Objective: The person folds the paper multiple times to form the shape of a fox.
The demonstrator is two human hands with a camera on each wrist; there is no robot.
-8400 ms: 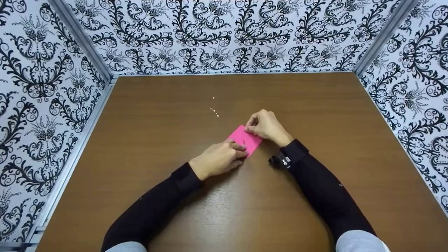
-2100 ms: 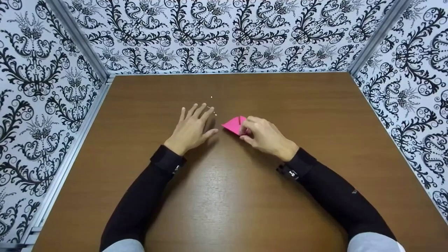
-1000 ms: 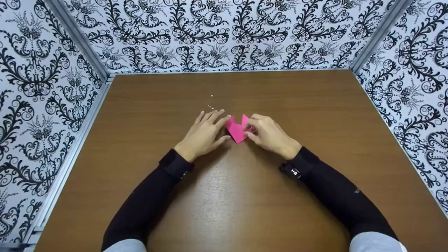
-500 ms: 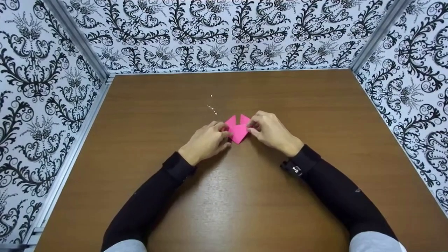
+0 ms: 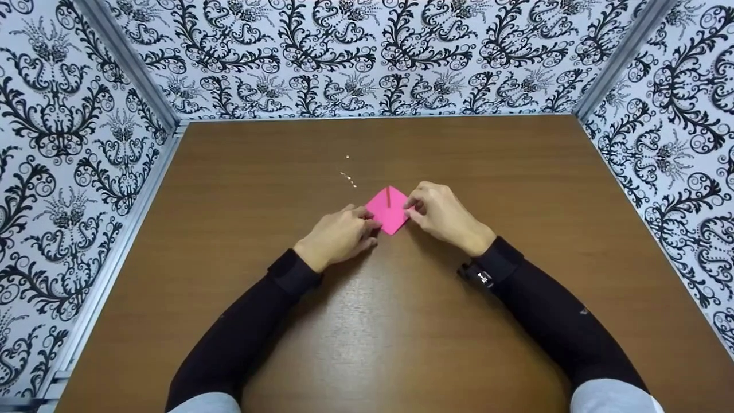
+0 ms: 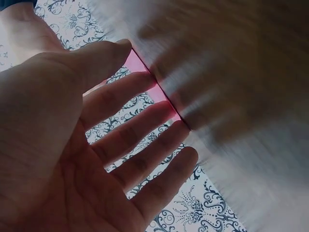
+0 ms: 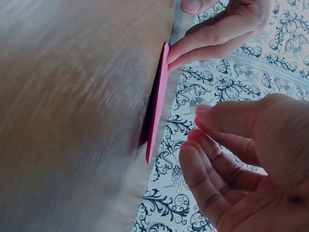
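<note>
A small folded sheet of pink paper [image 5: 391, 217] lies as a diamond on the wooden table, a narrow brown slit running down from its top corner. My left hand [image 5: 338, 234] rests at its left edge. In the left wrist view, the left hand's fingers [image 6: 128, 135] are nearly straight, their tips along the paper [image 6: 140, 63]. At the right corner is my right hand [image 5: 444, 215], thumb and fingers bent towards each other. From the right wrist, the right hand [image 7: 231, 159] shows nothing between thumb and fingertips, beside the thin pink edge of the paper [image 7: 158, 104].
Several small white specks [image 5: 350, 180] mark the wooden table [image 5: 487, 155] beyond the paper. Patterned black-and-white walls [image 5: 367, 57] with grey metal corner posts enclose the back and sides.
The pink paper, a rectangle at first, has become a diamond. Its two upper points have come together, narrowing the gap to a slit. The left hand has come back to the paper's left edge.
</note>
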